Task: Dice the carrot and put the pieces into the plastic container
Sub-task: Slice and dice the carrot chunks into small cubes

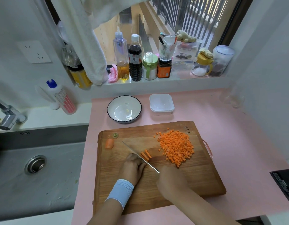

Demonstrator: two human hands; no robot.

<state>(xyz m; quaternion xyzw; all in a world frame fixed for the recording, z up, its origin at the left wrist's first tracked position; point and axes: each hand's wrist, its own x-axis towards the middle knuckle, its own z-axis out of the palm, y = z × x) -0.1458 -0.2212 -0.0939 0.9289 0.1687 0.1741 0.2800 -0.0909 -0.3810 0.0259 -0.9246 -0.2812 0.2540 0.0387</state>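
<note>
On the wooden cutting board [181, 184] lies a heap of diced carrot [177, 146] at the right. A few carrot sticks [146, 155] lie in the middle, just right of the knife [137, 154]. My right hand [170, 179] grips the knife's handle, with the blade slanting up to the left. With curled fingers, my left hand [132, 166] holds the hidden end of the sticks against the blade's left side. A carrot end piece [109, 143] and a green stem slice [115, 135] lie at the board's far left. The plastic container [161, 104] stands empty behind the board.
A white bowl with a dark rim [124, 109] stands left of the container. The sink [35, 168] and tap [9, 117] are at the left. Bottles and jars [135, 62] line the window sill. A dark object [285, 182] lies at the right edge.
</note>
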